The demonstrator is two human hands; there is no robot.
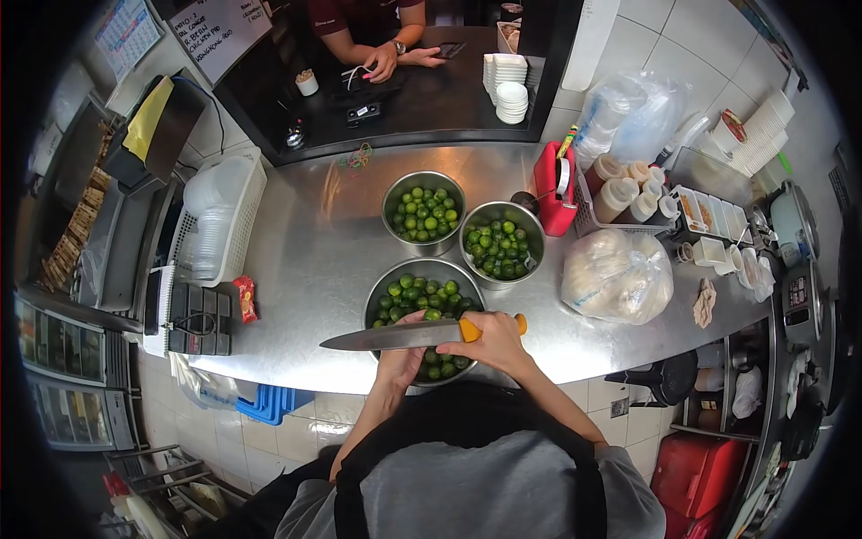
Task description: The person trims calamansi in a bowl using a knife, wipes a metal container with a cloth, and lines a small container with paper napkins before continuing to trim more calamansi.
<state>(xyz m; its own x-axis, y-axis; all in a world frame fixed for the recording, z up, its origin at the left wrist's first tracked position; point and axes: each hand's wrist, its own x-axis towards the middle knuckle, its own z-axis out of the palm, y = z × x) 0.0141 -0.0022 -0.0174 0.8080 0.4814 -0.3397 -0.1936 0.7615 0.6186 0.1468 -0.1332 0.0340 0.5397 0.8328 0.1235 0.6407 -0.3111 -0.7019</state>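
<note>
A large knife with a yellow handle lies level over a wide steel bowl of green limes, its blade pointing left. Wrapped round the handle is my right hand. Beneath the blade, above the limes, my left hand is partly covered by the knife; whether it holds anything is hidden. Behind the wide bowl stand two smaller steel bowls with limes, one in the middle and one to its right.
A white basket of plastic lids stands left. To the right are a tied bag, a red container and sauce bottles. Across the counter, a person's forearms rest on a dark ledge.
</note>
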